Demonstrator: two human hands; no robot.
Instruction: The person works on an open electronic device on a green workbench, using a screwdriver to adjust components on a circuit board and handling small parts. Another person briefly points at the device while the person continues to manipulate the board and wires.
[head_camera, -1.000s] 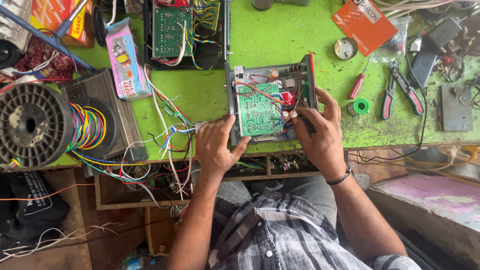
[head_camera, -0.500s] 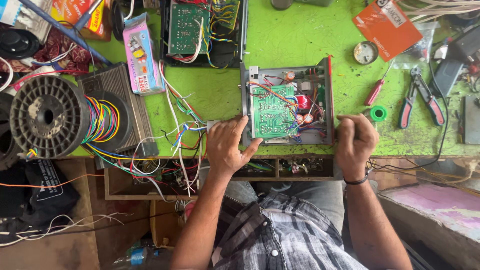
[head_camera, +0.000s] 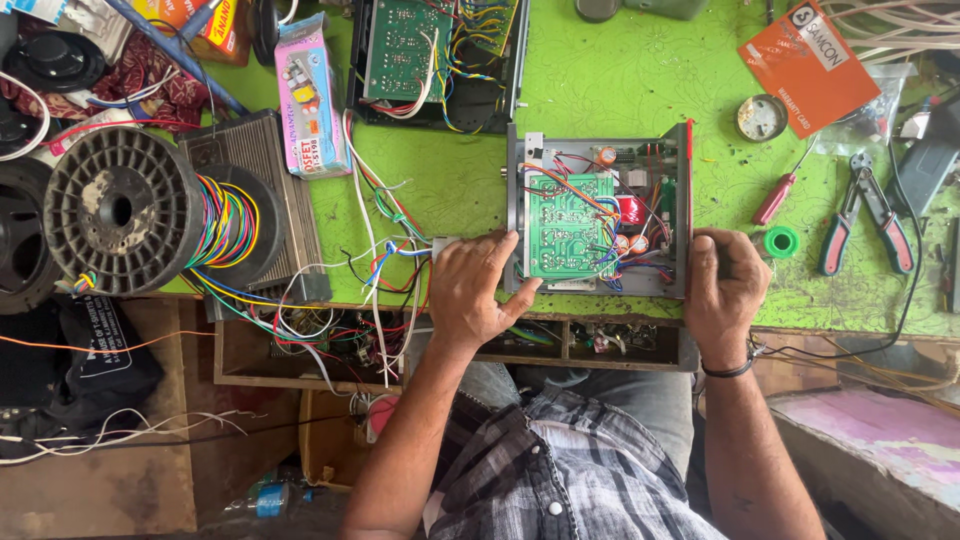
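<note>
Looking down from the head cam, I've got the open metal chassis (head_camera: 600, 215) sitting on the green table (head_camera: 620, 90), near its front edge and roughly in the middle of the view. Inside it there's a green circuit board (head_camera: 567, 225) with a tangle of red, blue and orange wires, plus a red coil (head_camera: 630, 210) to the board's right.

My left hand (head_camera: 478, 288) is on the chassis' left front corner, fingers spread loosely, fingertips touching the side wall and the edge by the board. My right hand (head_camera: 725, 285) is at the right front corner, fingers curled over the right wall, thumb side against the front edge. So both hands are cradling the box from either side, not pinching anything small.

Around it: a second open unit with a circuit board (head_camera: 440, 60) further back, a pink carton (head_camera: 310, 95) to its left, and a big black spool (head_camera: 125, 210) of multicoloured wire at far left, with loose wires (head_camera: 385, 250) trailing toward my left hand. Off to the right are a red-handled screwdriver (head_camera: 778, 195), a small green roll (head_camera: 781, 241) just beside my right hand, pliers with red grips (head_camera: 865, 225), and an orange card (head_camera: 810, 60).
</note>
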